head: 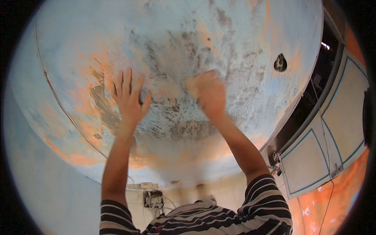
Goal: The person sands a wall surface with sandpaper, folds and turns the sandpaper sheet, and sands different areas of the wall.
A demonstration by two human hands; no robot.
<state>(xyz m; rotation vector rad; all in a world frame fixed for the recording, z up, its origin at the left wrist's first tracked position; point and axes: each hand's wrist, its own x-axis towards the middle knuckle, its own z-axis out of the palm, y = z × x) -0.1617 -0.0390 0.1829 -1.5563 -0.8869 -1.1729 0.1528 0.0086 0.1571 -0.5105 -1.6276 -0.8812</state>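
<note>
A blue painted wall (235, 97) fills most of the view, worn down to orange paint and dark grey patches. My left hand (129, 98) lies against it with the fingers spread, holding nothing, just right of a strip of bare grey plaster (101, 98). Over the rough grey area, my right hand (213, 94) is blurred by motion and closed around a pale tan piece (192, 85). The blur hides what that piece is. Both arms reach up from striped sleeves.
A thin cable conduit (58, 98) runs down the wall's left side. At the right are a hole with a fitting (280, 63) and a panelled door (305, 163) with a hanging cord (325, 147). A power strip (144, 185) and a dark box with cables (153, 199) are below.
</note>
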